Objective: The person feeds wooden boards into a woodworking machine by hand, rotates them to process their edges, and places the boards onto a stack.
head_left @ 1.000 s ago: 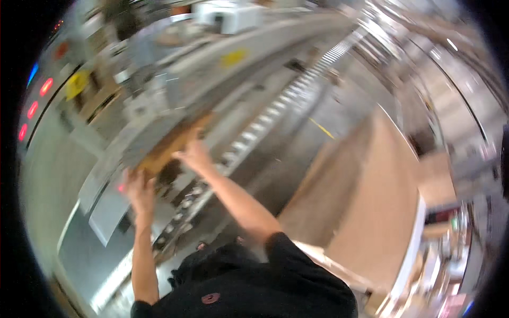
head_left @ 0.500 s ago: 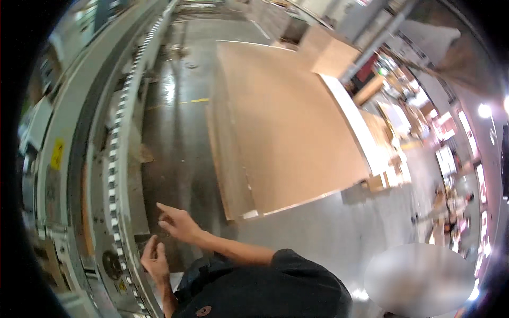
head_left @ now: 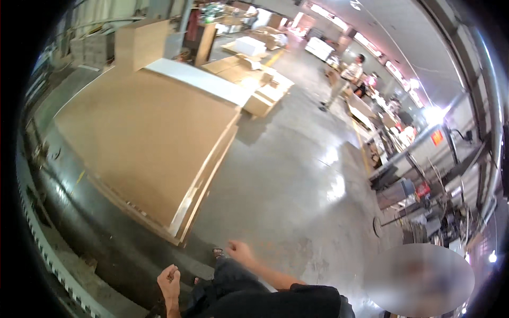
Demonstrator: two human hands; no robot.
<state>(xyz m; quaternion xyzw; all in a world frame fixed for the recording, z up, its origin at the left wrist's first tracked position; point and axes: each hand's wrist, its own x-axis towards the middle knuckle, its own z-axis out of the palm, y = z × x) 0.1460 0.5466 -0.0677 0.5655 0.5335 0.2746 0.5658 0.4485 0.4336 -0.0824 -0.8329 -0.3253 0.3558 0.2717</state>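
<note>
My left hand (head_left: 169, 282) hangs at the lower middle, its fingers curled in with nothing visible in them. To its right, my right hand (head_left: 241, 253) is bent into a loose fist and looks empty. Neither hand touches anything. Nearest to both is a stack of large brown cardboard sheets (head_left: 148, 138), low above the floor, its near corner just beyond my hands. A white strip or panel (head_left: 199, 79) lies along the stack's far edge.
A long machine rail (head_left: 50, 259) with black and white marks curves along the left. Beyond the stack are a tall cardboard box (head_left: 139, 45) and flattened cartons (head_left: 254, 79). A person (head_left: 347, 77) stands far off on the concrete floor (head_left: 286, 169). A wheeled cart (head_left: 389, 220) is at right.
My view has swung right, away from the machine rail. Both hands have drawn back from beside it, and their fingers have gone from spread to curled.
</note>
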